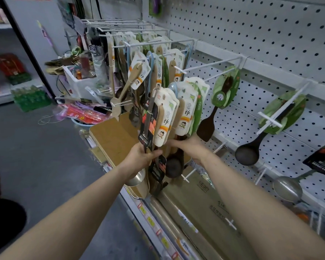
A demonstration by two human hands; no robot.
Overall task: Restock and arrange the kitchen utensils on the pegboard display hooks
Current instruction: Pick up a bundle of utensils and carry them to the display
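At shelf front, left hand grips steel ladle by its black card, bowl hanging below. Right hand just beside, fingers against carded wooden spoons hanging off hooks; grip unclear. Beyond: 1 dark spatula, 1 dark ladle on pegboard.

Carded utensils hang on hooks before the pegboard, with a spatula and a ladle to their right and boxes below.
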